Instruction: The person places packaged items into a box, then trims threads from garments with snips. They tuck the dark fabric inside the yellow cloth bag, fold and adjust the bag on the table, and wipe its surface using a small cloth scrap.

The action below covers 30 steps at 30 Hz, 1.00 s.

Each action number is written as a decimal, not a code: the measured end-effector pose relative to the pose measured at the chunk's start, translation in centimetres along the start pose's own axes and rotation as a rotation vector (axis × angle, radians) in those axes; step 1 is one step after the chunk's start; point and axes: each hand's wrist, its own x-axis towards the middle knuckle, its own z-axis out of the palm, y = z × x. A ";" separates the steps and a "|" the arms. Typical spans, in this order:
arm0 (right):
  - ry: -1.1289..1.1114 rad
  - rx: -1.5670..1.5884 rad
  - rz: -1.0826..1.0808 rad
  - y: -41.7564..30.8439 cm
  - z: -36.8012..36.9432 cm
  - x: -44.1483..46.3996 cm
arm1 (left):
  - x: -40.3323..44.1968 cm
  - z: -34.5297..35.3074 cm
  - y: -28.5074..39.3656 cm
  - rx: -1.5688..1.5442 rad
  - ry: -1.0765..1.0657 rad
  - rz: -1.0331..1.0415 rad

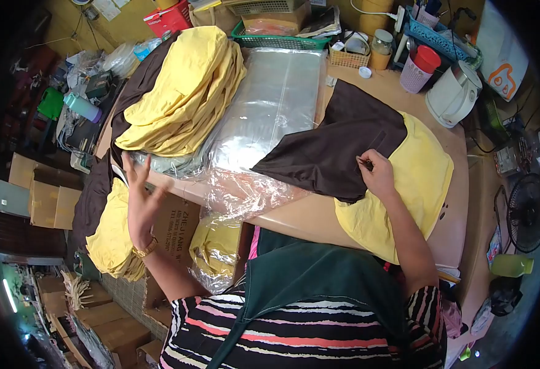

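Observation:
A dark brown and yellow cloth piece (350, 138) lies spread on the table, with a slit-like line in its brown part. Over that brown part my right hand (377, 175) is closed in a pinch. Something small and dark shows at its fingertips; whether it is a fold of the cloth or a separate bit, I cannot tell. My left hand (144, 203) is raised with fingers spread, holding nothing, and slightly blurred. It is nearest to the yellow and brown cloth pile (113, 237) hanging at the table's left edge. Behind it rises a tall stack of folded yellow cloth (184, 92).
Clear plastic bags (276, 92) lie mid-table. A green basket (282, 41) is at the back. At the back right are a white kettle (454, 95), a pink cup (414, 75) and a jar (381, 43). A cardboard box (181, 230) stands below the front edge.

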 end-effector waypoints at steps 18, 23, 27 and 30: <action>0.211 -0.380 0.203 1.5 3.7 20.2 | 0.5 17.5 10.5 0.027 -0.545 -0.200; 0.047 -0.008 0.326 3.0 -0.3 21.3 | -1.2 10.4 5.2 -0.783 -0.682 -0.422; 0.162 0.528 0.040 -6.6 -8.1 25.9 | 2.3 3.8 10.7 -1.155 -0.119 -0.307; 0.402 0.777 -0.452 -15.0 -14.3 27.5 | 4.8 0.0 4.2 -0.642 0.558 0.428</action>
